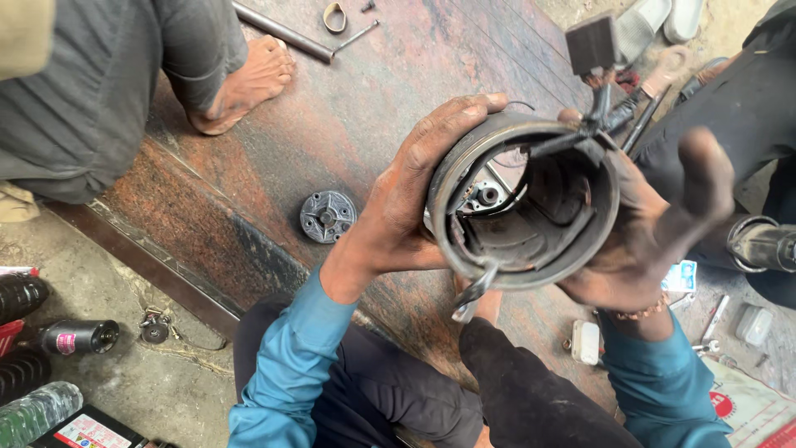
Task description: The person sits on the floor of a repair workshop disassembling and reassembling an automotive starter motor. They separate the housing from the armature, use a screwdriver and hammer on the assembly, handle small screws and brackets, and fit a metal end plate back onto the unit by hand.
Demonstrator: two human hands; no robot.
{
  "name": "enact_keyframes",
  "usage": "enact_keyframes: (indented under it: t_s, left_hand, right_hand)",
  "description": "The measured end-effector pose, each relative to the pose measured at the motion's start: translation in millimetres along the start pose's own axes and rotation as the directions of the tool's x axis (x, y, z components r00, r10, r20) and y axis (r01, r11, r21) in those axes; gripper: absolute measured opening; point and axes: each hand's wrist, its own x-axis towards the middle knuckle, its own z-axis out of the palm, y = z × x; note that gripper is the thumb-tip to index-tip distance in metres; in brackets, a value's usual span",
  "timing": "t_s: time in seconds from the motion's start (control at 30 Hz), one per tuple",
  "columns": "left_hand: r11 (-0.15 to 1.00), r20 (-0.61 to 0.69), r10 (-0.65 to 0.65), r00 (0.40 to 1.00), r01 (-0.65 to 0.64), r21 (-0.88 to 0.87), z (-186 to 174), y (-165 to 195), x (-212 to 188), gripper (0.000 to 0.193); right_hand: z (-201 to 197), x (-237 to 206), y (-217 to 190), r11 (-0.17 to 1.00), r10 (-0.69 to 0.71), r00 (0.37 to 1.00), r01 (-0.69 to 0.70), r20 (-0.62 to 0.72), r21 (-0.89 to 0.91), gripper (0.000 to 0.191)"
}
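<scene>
I hold a dark, greasy metal cylinder housing (531, 249) with its open end toward me; curved parts and black wires show inside. My left hand (410, 191) grips its left wall, thumb over the rim. Cupped around the right side of the housing is my right hand (663, 224), fingers spread behind it. A black block connector (590, 43) on wires sticks up behind the housing's top. A small metal clip (469, 299) hangs from the lower rim.
A round grey metal cap (327, 216) lies on the reddish stone slab (348, 108). Another person's bare foot (249, 83) rests at the upper left near a metal rod (282, 31). Bottles (79, 336) and small parts lie on the ground at left; small white boxes (586, 342) at right.
</scene>
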Motion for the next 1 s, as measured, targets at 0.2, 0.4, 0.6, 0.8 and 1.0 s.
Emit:
enact_keyframes:
  t_s: [0.2, 0.4, 0.6, 0.8, 1.0]
  left_hand:
    - [0.994, -0.104, -0.038, 0.994, 0.048, 0.097, 5, -3, -6, 0.119]
    - [0.946, -0.371, -0.108, 0.922, 0.210, 0.247, 44, 11, -13, 0.123]
    - [0.880, -0.450, -0.110, 0.886, 0.297, 0.371, 70, 21, -23, 0.119]
    - [0.881, -0.449, -0.131, 0.884, 0.312, 0.356, 74, 25, -27, 0.120]
    - [0.934, -0.484, -0.127, 0.866, 0.268, 0.236, 76, 19, -30, 0.123]
  right_hand:
    - [-2, -6, 27, 0.909, 0.303, 0.952, -0.280, -0.029, 0.310, 0.116]
    - [-24, 8, 67, 0.923, 0.288, 0.945, -0.318, 0.157, 0.219, 0.097]
    - [-42, 30, 124, 0.896, 0.155, 0.886, -0.312, 0.437, 0.315, 0.105]
    - [-36, 59, 144, 0.859, -0.056, 0.827, -0.245, 0.559, 0.449, 0.089]
    - [-27, 61, 110, 0.809, 0.154, 0.822, -0.424, 0.549, 0.408, 0.098]
